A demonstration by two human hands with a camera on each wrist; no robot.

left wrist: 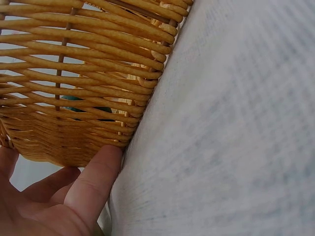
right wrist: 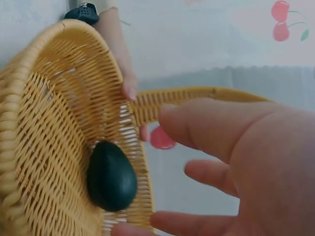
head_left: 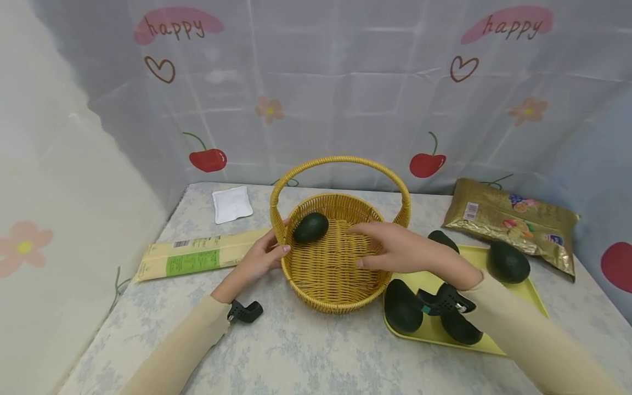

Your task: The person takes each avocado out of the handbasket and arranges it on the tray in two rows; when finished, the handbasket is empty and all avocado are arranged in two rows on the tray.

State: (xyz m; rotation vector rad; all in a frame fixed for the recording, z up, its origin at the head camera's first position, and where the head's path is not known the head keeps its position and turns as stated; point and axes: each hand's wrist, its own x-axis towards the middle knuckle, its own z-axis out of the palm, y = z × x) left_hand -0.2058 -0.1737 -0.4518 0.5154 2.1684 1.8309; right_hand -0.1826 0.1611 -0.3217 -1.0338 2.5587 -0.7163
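A yellow wicker basket with a tall arched handle stands on the table. One dark green avocado lies inside against its left wall; the right wrist view shows this avocado whole. My left hand rests against the basket's left side by the foot of the handle. In the left wrist view its fingers touch the woven wall low down, fairly straight. Over the basket's right part is my right hand, fingers spread and loosely bent, holding nothing. It is apart from the avocado.
Right of the basket, a yellow tray bears several avocados, partly covered by my right arm. A gold printed bag lies behind it. Left are a yellow-green flat package and a white square packet. A printed curtain hangs behind.
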